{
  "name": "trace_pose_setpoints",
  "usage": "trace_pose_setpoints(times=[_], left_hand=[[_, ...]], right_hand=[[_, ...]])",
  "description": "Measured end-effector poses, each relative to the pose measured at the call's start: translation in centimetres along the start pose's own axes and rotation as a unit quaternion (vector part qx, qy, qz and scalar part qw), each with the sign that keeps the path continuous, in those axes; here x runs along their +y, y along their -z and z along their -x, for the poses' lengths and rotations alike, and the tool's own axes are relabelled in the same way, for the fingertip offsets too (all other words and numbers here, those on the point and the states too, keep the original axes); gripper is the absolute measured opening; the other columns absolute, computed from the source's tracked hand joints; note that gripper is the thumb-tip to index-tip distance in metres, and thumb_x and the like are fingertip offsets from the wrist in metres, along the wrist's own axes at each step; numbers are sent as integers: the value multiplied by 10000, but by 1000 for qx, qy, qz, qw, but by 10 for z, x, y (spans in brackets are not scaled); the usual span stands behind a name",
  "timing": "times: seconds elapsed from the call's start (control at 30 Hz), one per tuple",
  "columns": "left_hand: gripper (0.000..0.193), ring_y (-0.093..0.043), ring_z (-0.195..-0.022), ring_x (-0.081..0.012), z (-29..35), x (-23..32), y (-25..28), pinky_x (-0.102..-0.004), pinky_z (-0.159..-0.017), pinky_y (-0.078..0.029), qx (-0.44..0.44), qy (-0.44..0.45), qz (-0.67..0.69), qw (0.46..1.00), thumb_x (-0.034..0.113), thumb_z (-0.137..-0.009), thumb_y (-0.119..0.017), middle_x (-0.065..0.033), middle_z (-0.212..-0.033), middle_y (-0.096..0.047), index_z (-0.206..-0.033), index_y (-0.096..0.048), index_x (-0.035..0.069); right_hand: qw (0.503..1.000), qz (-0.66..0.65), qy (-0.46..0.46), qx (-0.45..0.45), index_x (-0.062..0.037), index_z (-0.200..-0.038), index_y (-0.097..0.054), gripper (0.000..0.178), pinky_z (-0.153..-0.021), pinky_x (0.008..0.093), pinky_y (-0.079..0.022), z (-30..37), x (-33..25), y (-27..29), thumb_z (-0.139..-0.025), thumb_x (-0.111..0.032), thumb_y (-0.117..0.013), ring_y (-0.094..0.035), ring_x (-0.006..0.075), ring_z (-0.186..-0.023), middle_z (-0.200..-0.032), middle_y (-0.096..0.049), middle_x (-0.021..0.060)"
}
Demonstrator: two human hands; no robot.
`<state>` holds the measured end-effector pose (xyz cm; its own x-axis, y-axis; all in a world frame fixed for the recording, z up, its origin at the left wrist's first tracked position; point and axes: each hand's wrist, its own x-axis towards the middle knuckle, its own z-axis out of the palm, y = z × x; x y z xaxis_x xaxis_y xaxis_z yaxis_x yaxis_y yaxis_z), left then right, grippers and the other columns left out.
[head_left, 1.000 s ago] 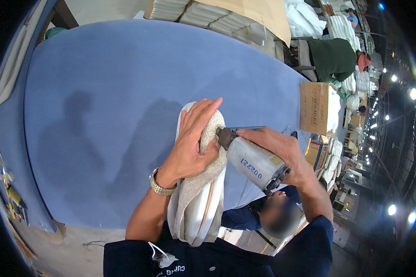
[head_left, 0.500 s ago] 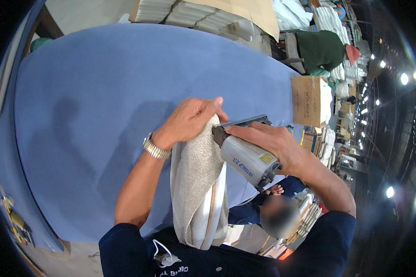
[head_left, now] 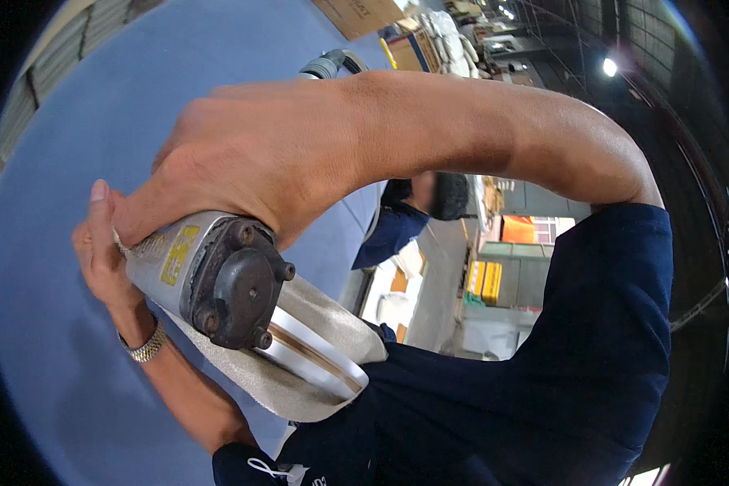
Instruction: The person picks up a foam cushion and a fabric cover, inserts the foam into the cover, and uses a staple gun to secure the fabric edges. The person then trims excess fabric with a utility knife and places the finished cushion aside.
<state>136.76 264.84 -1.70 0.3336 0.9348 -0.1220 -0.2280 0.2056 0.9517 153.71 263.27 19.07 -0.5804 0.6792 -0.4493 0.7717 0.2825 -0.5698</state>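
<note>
My right hand (head_left: 243,150) is closed around a grey pneumatic staple gun (head_left: 158,263), whose dark bolted end cap faces me. Beyond its body, my left hand (head_left: 101,247), with a metal watch on the wrist, is at the far end of a beige woven fabric (head_left: 247,377). Its fingers are bent over the fabric's edge, partly hidden by the gun. The fabric wraps a long padded piece (head_left: 320,352) with white foam and a brown strip, which leans against my body. The staple gun's nose is out of sight.
A blue-covered table (head_left: 243,40) spreads beneath my arms. A hose fitting (head_left: 324,65) shows behind my right wrist. A cardboard box (head_left: 356,14) stands at the far edge. Another person (head_left: 397,223) sits to the right, before yellow crates (head_left: 483,281).
My view has turned and come closer. The staple gun has swung so its end cap faces me, and my right forearm now crosses the upper view. Both hands stay at the fabric's far end.
</note>
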Motion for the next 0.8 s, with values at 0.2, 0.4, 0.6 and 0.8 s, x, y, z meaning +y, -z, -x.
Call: trace_pose_setpoints(times=[0.2, 0.4, 0.6, 0.8], left_hand=[[475, -356, -530, -69, -8, 11, -11, -295, -512, -268, -18, 14, 62, 998, 253, -1063, -492, 20, -583, -469, -638, -545, 48], [495, -331, -510, -67, -9, 21, -11, -301, -491, -249, -24, 31, 78, 996, 247, -1065, -496, 24, -559, -436, -611, -512, 49], [326, -557, -757, -168, -11, -36, 22, -345, -693, -440, -24, -128, -152, 980, 218, -1075, -495, -67, -833, -623, -922, -688, 5], [476, -535, -775, -192, -6, 4, 12, -382, -757, -448, -89, -37, -243, 965, 397, -1069, -426, -71, -777, -609, -919, -687, 29]], right_hand=[[999, -3, -36, 33, -207, -1233, -620, 540, -787, 511, -575, 4, 5, -4, -724, -136, -784, -709, 383, -954, -991, -743, 126], [997, -5, -79, 14, -213, -1267, -597, 577, -793, 515, -575, 3, -1, -4, -730, -162, -800, -707, 392, -959, -1013, -743, 128], [996, 17, 6, 91, -192, -1294, -576, 628, -715, 512, -556, 15, 1, -13, -718, -249, -819, -692, 415, -890, -942, -717, 137], [989, 54, -43, 132, -152, -1338, -592, 651, -835, 503, -550, 23, -12, -42, -734, -227, -823, -679, 403, -1017, -1121, -707, 161]])
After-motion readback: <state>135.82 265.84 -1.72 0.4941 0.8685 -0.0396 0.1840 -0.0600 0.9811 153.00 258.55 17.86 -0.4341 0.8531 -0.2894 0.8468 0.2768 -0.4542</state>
